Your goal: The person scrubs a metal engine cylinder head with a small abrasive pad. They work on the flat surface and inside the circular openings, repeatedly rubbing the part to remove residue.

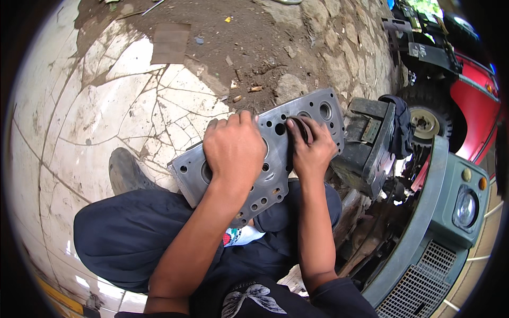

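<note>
A grey metal cylinder head (273,172) lies slanted across my lap, its flat face up, with several round holes and ports. My left hand (235,148) is closed over its far edge, left of the middle, fingers curled out of sight. My right hand (314,151) is over the right half of the face. Between its thumb and fingers is a thin, dark, curved piece (304,131), pinched against the metal near the ports; its exact kind I cannot make out.
Cracked pale paving (69,138) is on the left, with bare dirt and stones beyond. A brown flat piece (171,43) lies on the ground. At right are a dark metal box-like part (366,146), a green vehicle front with headlight (465,208), and a red vehicle (477,106).
</note>
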Tool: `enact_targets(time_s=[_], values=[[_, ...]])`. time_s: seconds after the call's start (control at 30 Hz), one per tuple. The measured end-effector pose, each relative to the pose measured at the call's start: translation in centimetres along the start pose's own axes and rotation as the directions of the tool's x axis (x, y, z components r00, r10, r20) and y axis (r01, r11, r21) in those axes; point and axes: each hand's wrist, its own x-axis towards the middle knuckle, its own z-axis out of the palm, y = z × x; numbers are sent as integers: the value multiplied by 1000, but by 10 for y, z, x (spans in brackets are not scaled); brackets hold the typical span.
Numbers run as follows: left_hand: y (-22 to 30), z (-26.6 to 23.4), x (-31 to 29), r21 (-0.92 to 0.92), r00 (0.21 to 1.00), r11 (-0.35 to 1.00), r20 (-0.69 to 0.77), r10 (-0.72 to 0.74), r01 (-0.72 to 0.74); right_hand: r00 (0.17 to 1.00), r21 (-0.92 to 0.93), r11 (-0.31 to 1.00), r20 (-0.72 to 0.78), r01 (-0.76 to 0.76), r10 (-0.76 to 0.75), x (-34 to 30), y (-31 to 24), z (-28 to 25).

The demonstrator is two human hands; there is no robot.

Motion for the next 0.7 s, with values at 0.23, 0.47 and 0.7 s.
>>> enact_targets(time_s=[0.23, 0.47, 0.7], values=[[1, -2, 0, -3, 1000, 1000, 22, -7, 7, 999, -50, 997, -8, -53, 52, 32, -10, 14], [-2, 1, 0, -33, 999, 999, -27, 19, -20, 999, -99, 995, 22, -27, 29, 51, -27, 17], [1, 4, 2, -1, 999, 1000, -28, 21, -21, 1000, -114, 993, 13, 18, -17, 33, -9, 12]])
